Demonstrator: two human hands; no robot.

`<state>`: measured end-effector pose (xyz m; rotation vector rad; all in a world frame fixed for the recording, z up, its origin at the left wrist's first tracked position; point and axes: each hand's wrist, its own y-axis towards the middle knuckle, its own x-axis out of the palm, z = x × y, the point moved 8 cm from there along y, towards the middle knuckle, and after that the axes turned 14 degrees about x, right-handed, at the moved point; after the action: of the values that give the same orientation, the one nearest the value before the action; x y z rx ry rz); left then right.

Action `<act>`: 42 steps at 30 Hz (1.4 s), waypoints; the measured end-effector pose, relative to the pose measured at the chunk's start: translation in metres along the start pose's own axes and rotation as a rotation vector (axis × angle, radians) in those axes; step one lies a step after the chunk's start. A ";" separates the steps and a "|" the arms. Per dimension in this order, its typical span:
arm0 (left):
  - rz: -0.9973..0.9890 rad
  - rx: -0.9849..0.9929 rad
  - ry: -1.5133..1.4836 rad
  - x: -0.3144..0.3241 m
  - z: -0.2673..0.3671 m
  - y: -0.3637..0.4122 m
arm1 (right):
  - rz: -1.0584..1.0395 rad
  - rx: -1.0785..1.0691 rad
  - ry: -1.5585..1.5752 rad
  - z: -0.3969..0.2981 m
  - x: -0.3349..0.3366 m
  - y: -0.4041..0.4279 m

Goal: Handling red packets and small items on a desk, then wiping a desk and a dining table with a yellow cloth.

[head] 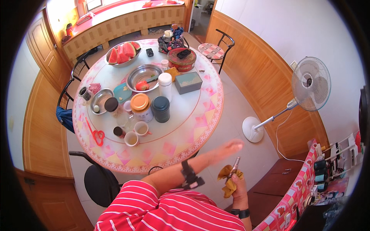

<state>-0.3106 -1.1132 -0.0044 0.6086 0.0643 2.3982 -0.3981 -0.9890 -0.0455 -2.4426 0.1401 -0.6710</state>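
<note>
My right hand (pixel 240 187) is closed around a mustard-brown cloth (pixel 229 189) and a slim shiny metal tool (pixel 236 164). The tool's tip sticks up out of the cloth; its exact kind is hard to tell. My left hand (pixel 231 146) reaches across in front of my body, above the floor just past the table's edge. It is blurred, with the fingers stretched out and nothing visible in it. The cloth and tool are below it, apart from it. Each wrist wears a black strap, and the left one carries a small device (pixel 194 182).
The round table (pixel 185 141) holds red scissors (pixel 96 135), cups (pixel 131 139), jars (pixel 140 106), steel bowls, a grey-green box (pixel 188 83) and watermelon slices (pixel 122 53). A pedestal fan (pixel 310 83) stands at right. A dark chair (pixel 99 184) is at left, a brown bench (pixel 277 184) at lower right.
</note>
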 end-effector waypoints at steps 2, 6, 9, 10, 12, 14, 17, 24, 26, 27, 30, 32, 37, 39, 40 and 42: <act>0.166 0.027 0.291 -0.052 0.002 0.048 | 0.034 -0.017 0.062 -0.011 -0.017 0.018; 0.557 0.225 0.517 -0.171 -0.010 0.138 | 0.086 -0.019 0.099 -0.033 -0.036 0.050; 0.610 0.054 0.602 -0.228 -0.016 0.194 | 0.112 0.007 0.097 -0.045 -0.058 0.075; 0.702 0.054 0.702 -0.247 -0.010 0.207 | 0.095 0.028 0.098 -0.049 -0.064 0.084; 0.811 0.051 0.802 -0.279 -0.003 0.238 | 0.044 0.120 0.131 -0.063 -0.070 0.105; 0.849 -0.064 0.984 -0.305 -0.002 0.268 | 0.028 0.149 0.095 -0.079 -0.087 0.128; 0.904 -0.077 1.178 -0.358 -0.006 0.304 | -0.047 0.189 0.005 -0.120 -0.084 0.167; 0.916 -0.306 1.626 -0.401 -0.036 0.333 | -0.155 0.303 -0.091 -0.197 -0.127 0.249; 1.045 -0.413 1.469 -0.444 -0.057 0.306 | -0.191 0.336 -0.139 -0.212 -0.120 0.265; 1.179 -0.440 1.247 -0.475 -0.072 0.292 | -0.206 0.345 -0.160 -0.218 -0.115 0.276; 0.966 -0.305 1.533 -0.424 -0.078 0.352 | -0.155 0.354 -0.194 -0.233 -0.142 0.302; 0.819 -0.219 1.685 -0.390 -0.041 0.352 | -0.213 0.406 -0.246 -0.233 -0.132 0.313; 0.690 -0.479 1.826 -0.426 -0.051 0.341 | -0.370 0.549 -0.352 -0.222 -0.093 0.323; 0.782 -0.299 1.765 -0.417 -0.051 0.342 | -0.416 0.575 -0.375 -0.220 -0.083 0.323; 0.897 -0.130 1.590 -0.422 -0.046 0.325 | -0.468 0.598 -0.407 -0.216 -0.074 0.319; 0.696 0.135 0.876 -0.344 -0.015 0.348 | -0.423 0.577 -0.383 -0.219 -0.074 0.328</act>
<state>-0.2884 -1.5951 -0.0902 -0.5025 0.4497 3.1722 -0.5533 -1.3528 -0.1132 -1.9892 -0.6490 -0.3325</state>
